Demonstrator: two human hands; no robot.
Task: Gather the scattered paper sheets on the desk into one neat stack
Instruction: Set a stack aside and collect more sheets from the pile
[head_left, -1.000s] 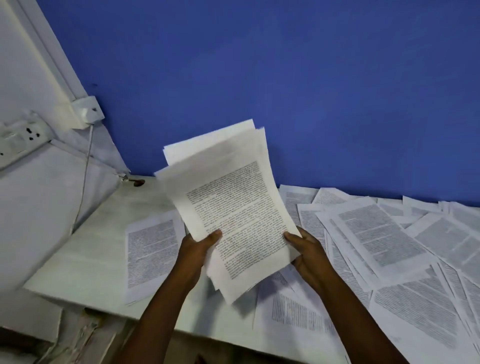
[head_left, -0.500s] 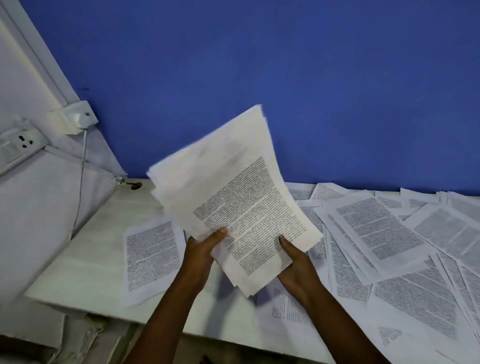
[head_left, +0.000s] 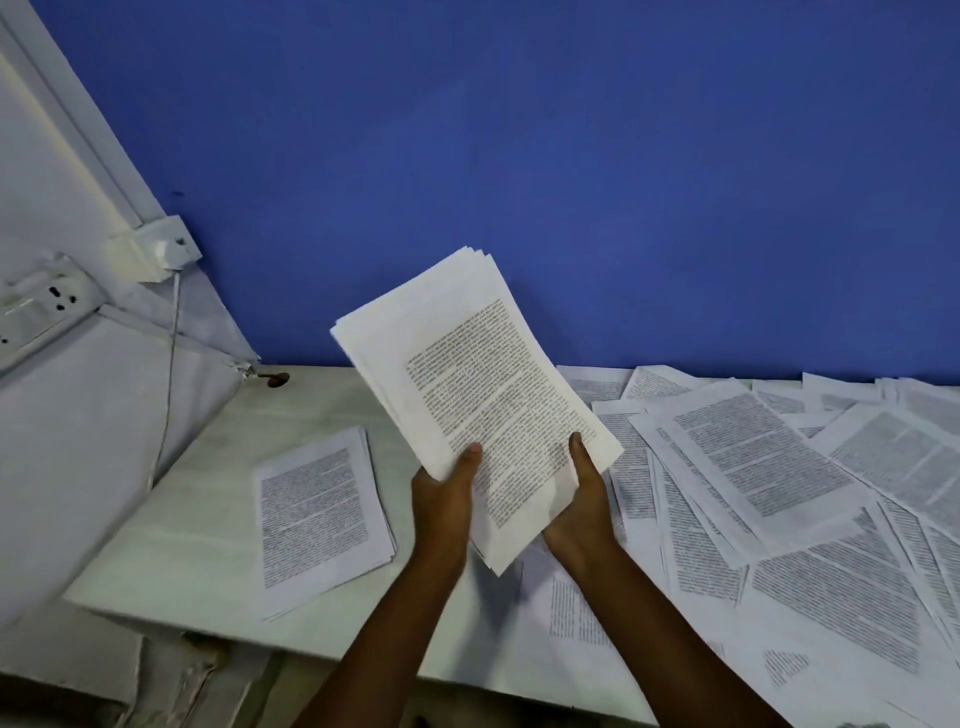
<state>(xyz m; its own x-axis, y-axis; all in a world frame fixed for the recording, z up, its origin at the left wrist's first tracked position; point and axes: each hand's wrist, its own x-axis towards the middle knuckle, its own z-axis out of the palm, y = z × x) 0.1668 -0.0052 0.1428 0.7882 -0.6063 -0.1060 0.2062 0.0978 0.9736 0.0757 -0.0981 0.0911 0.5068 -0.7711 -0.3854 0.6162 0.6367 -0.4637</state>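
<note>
Since half a second before, the sheaf (head_left: 483, 395) had drawn its fanned edges closer into line, and the hands sat nearer together. Left hand (head_left: 441, 499): gripped the lower left edge, thumb on the printed face. Right hand (head_left: 582, 509): gripped the lower right edge, thumb likewise on top. Sheaf position: raised clear of the desk (head_left: 208, 519), tilted, top corner toward the blue wall (head_left: 519, 156). Small stack (head_left: 319, 519): flat on the desk, left of the hands. Loose sheets (head_left: 779, 493): overlapping, spread across the desk's right side. Socket strip (head_left: 47, 306) and cable (head_left: 169, 384): on the white panel (head_left: 78, 441) at left.
</note>
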